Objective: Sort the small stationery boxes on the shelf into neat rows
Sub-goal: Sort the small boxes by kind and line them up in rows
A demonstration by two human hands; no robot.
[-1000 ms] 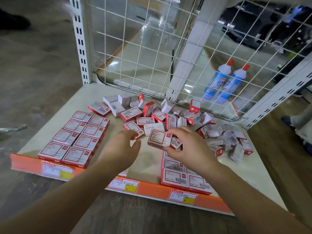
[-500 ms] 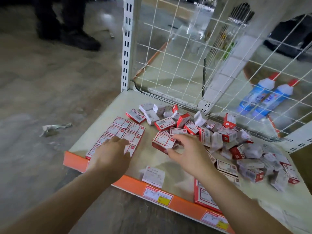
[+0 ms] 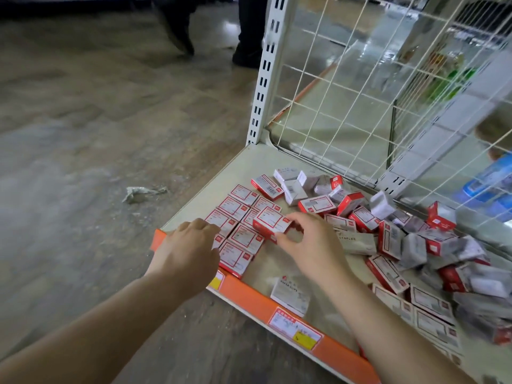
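Small red-and-white stationery boxes cover the cream shelf [image 3: 243, 164]. At its left front corner, flat boxes lie in two neat rows [image 3: 238, 209]. My right hand [image 3: 310, 245] pinches one red box [image 3: 270, 221] by its right end and holds it just above those rows. My left hand [image 3: 188, 250] rests with curled fingers on the front-left boxes of the rows, hiding some of them. A loose heap of boxes [image 3: 415, 239] spreads over the middle and right. One white box [image 3: 291, 295] lies alone near the front edge.
An orange front rail [image 3: 249, 297] with price labels edges the shelf. A wire grid [image 3: 360, 92] and a slotted white upright [image 3: 266, 73] close the back. Blue bottles [image 3: 490, 184] show behind the grid. A person's legs [image 3: 249, 29] stand on the floor beyond; crumpled paper [image 3: 141, 192] lies left.
My right hand carried the red box leftward from the heap to above the neat rows. My left hand moved onto the rows' front-left boxes. My head turned left.
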